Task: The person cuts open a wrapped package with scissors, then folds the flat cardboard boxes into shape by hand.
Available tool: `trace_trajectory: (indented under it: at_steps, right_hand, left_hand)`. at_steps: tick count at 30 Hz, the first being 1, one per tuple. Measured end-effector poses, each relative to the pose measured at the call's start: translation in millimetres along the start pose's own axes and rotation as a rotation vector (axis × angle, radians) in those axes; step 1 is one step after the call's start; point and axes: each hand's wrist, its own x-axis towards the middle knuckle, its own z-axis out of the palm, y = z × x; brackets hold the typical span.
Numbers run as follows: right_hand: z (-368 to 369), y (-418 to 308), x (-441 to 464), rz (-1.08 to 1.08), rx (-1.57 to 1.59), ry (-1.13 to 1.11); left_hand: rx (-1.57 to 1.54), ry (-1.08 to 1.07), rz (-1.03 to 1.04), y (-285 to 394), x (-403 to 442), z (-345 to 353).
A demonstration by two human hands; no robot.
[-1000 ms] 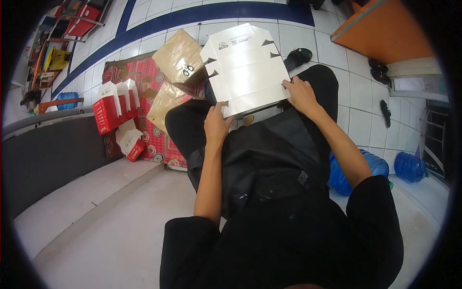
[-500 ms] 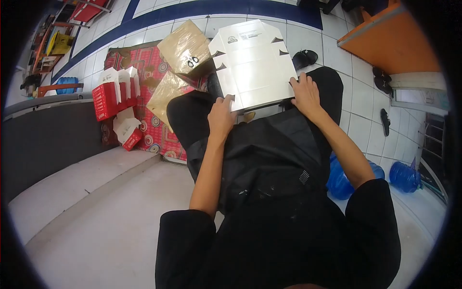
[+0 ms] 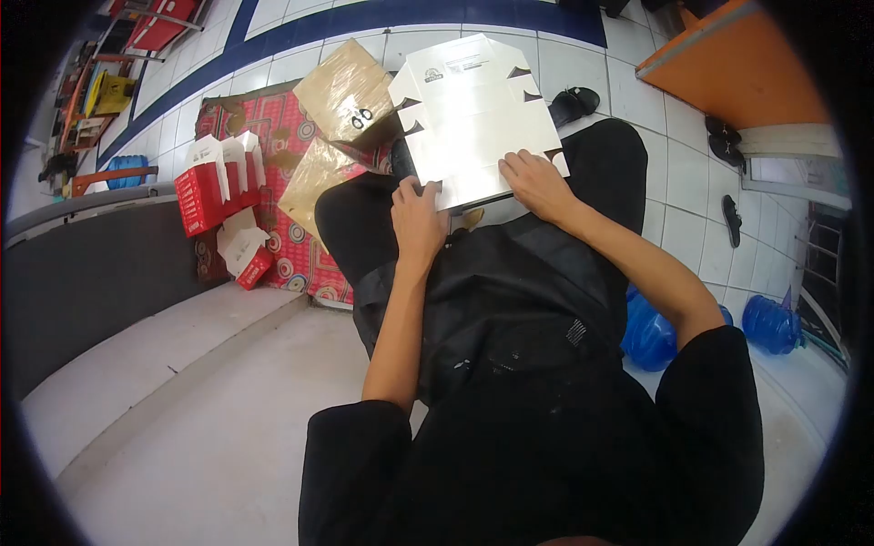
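A flat white cardboard box blank with slotted sides and small dark print near its far end rests across my knees. My left hand grips its near left corner, fingers curled at the edge. Along the near edge, right of the middle, my right hand has its fingers bent over the top face; its thumb is hidden. The underside of the blank is out of sight, so I cannot tell whether more sheets lie beneath.
Folded red-and-white boxes stand on a red patterned mat at left. Brown taped cartons sit beyond my left knee. Blue water jugs, black shoes and an orange panel are at right.
My right hand has slid left along the near edge, from the right corner toward the middle. My left hand stays at the left corner.
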Motion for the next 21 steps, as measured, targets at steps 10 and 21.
trace_trajectory:
  at_steps: [10, 21]
  right_hand:
    - [-19.5, 20.8, 5.2, -0.111, 0.022, -0.147]
    - [-46.5, 66.1, 79.1, 0.109, 0.38, -0.525]
  left_hand:
    - [0.074, -0.019, 0.392, 11.7, 40.1, 7.0]
    - [-0.033, -0.461, 0.353, -9.3, 132.6, -24.4]
